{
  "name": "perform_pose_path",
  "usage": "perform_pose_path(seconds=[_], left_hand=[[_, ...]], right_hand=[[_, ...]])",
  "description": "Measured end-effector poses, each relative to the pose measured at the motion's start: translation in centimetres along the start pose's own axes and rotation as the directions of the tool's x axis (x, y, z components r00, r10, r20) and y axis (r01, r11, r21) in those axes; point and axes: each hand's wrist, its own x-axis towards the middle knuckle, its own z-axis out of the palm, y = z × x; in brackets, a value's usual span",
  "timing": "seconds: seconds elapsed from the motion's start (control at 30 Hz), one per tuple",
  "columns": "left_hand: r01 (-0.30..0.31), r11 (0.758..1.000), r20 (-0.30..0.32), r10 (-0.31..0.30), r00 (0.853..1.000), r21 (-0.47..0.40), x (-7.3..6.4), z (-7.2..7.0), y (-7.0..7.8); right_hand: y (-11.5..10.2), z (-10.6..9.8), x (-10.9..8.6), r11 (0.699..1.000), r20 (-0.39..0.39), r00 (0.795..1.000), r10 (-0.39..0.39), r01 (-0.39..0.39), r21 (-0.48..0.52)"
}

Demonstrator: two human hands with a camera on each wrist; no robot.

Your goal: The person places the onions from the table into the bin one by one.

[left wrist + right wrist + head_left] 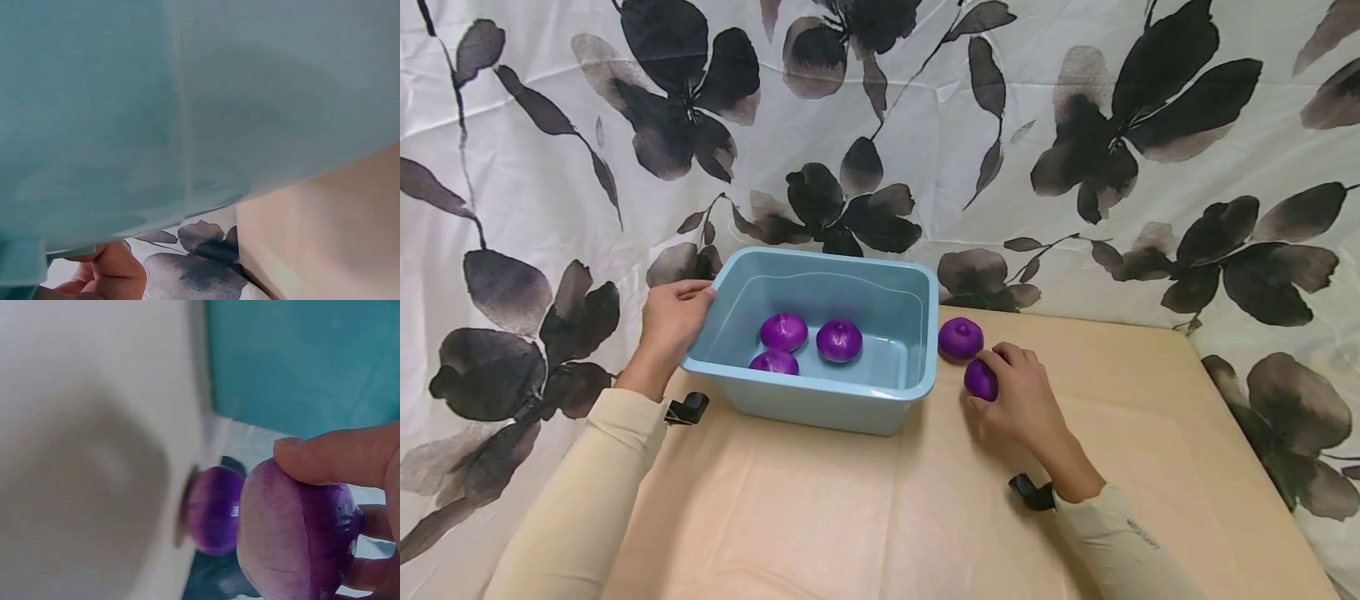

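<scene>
My left hand [676, 323] grips the left rim of a light blue plastic bin [820, 385]; in the left wrist view its curled fingers [119, 269] show under the rim. Inside the bin are three purple onions, one at the back left [784, 332], another near the middle [839, 341] and a third partly hidden by the front wall [775, 362]. To the right of the bin, my right hand [1022, 396] holds an onion [300, 531] between thumb and fingers. Just behind it, another onion [961, 339] sits on the table beside the bin.
The bin stands on a table with a light tan cover [865, 500]. Behind the table hangs a white cloth [970, 200] printed with dark flowers. A small black wrist device [1032, 492] sits under the right wrist, and a similar one [688, 408] by the left.
</scene>
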Motion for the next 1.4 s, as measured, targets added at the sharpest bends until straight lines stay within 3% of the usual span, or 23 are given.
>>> perform_pose_path(seconds=[0.4,0.87,1.1,1.4], left_hand=[[0.019,1.0,-0.002,-0.019,1.0,0.005,-0.1,0.0,0.3],[-0.001,1.0,-0.004,0.001,1.0,0.013,0.0,-0.1,0.2],[0.016,1.0,-0.011,-0.016,1.0,0.008,0.0,-0.1,0.2],[0.016,1.0,-0.01,-0.016,1.0,-0.005,-0.1,0.0,0.3]], right_hand=[[-1.8,-3.7,0.7,0.991,-0.121,0.984,-0.135,0.133,-0.026],[-4.6,-7.7,1.7,0.976,-0.203,0.956,-0.21,0.217,0.013],[-6.9,-8.9,2.9,0.961,-0.156,0.949,-0.273,0.276,-0.003],[-9.1,-8.9,4.9,0.923,-0.103,0.917,-0.384,0.383,-0.037]])
